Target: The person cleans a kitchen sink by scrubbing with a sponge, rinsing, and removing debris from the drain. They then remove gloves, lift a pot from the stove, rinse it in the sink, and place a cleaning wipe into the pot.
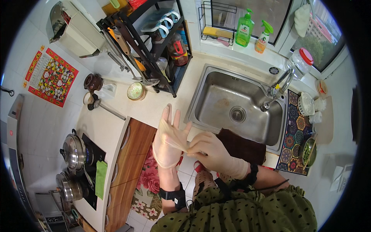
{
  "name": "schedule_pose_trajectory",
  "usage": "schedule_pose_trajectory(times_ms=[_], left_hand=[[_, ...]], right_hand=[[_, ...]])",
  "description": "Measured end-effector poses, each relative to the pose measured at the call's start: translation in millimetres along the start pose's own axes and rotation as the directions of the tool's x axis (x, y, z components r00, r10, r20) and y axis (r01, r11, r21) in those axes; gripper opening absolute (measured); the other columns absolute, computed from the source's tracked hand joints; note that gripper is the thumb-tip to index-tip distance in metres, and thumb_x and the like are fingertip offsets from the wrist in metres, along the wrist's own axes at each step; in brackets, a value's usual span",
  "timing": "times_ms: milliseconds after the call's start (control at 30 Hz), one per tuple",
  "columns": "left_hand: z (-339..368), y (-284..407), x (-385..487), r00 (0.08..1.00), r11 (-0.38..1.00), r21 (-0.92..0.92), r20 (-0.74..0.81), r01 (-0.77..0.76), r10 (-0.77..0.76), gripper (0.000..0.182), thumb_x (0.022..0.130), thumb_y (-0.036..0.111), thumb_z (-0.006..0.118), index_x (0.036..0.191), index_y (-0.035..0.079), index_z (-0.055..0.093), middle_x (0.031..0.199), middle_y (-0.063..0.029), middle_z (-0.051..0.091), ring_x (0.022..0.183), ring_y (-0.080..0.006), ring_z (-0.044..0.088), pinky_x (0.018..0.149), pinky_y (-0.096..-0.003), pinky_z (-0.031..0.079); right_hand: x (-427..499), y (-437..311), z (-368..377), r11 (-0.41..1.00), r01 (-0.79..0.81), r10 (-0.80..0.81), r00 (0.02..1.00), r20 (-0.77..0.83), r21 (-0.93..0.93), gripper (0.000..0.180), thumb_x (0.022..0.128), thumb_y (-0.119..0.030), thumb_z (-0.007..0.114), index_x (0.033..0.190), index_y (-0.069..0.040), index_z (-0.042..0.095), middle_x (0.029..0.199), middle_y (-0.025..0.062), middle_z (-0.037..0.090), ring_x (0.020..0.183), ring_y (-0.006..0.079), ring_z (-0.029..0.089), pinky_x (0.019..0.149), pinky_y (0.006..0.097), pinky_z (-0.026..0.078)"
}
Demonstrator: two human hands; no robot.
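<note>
My left hand (pixel 168 148) is raised with its fingers apart, inside a thin, pale translucent glove (pixel 175 135). My right hand (pixel 213 150) wears a similar glove and pinches stretched glove material near the left thumb. Both hands are in front of the near left corner of a stainless-steel sink (pixel 214 90). Close to the right hand, a dark brown cloth (pixel 243 148) drapes over the sink's front edge. Neither hand touches the sink.
A faucet (pixel 272 91) stands at the sink's right. A black rack (pixel 171 78) with hanging utensils is at the back left. Pots (pixel 74 152) and a green cloth (pixel 101 179) are at the hob. A patterned mat (pixel 289 142) bears a bowl of chopped green food (pixel 307 153).
</note>
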State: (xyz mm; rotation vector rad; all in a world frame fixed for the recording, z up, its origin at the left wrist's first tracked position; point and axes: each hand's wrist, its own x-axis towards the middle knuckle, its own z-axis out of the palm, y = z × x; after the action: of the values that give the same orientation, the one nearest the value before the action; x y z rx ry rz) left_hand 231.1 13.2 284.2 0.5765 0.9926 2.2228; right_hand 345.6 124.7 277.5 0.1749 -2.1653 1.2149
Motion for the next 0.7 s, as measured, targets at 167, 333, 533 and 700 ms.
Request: schedule_pose_trajectory(times_ms=[167,333,533,700], left_hand=[[-5,-20,21,0.979,0.958,0.276,-0.162,-0.079,0.127,0.091,0.099,0.046,0.056,0.158,-0.001,0.005,0.165,-0.0156,0.012,0.15,-0.0352,0.02,0.121,-0.05,0.015],[-38,-39,42,0.954,0.636,0.762,-0.089,-0.12,0.286,0.075,0.104,0.022,0.049,0.157,-0.006,0.004,0.15,-0.0113,0.034,0.128,-0.0186,0.04,0.112,-0.0284,0.028],[-76,-81,46,0.972,0.76,0.64,-0.083,-0.117,0.22,0.066,0.104,0.013,0.046,0.158,-0.004,0.011,0.15,-0.01,0.035,0.131,-0.017,0.038,0.113,-0.0267,0.024],[-98,-86,44,0.971,0.261,0.964,-0.016,-0.048,0.238,0.065,0.102,0.019,0.046,0.158,0.002,0.018,0.162,-0.0154,0.021,0.146,-0.0294,0.025,0.12,-0.0371,0.018]], right_hand=[[7,4,-2,0.916,-0.402,0.399,0.912,-0.098,-0.011,0.018,0.082,-0.016,0.074,0.095,-0.007,0.065,0.098,0.0105,0.066,0.095,0.0338,0.061,0.084,0.0397,0.05],[8,1,4,0.934,-0.352,0.352,0.936,-0.014,-0.059,0.022,0.083,-0.019,0.074,0.1,-0.007,0.067,0.109,0.0129,0.066,0.098,0.0345,0.063,0.088,0.0395,0.05],[7,20,15,0.97,-0.163,0.164,0.986,-0.007,-0.181,0.012,0.086,-0.017,0.069,0.094,-0.009,0.068,0.094,0.0082,0.068,0.082,0.0309,0.065,0.073,0.0404,0.053],[7,25,8,0.912,-0.23,0.261,0.964,0.048,-0.339,0.013,0.084,-0.019,0.07,0.09,-0.007,0.069,0.089,0.0096,0.067,0.077,0.0317,0.063,0.069,0.0401,0.052]])
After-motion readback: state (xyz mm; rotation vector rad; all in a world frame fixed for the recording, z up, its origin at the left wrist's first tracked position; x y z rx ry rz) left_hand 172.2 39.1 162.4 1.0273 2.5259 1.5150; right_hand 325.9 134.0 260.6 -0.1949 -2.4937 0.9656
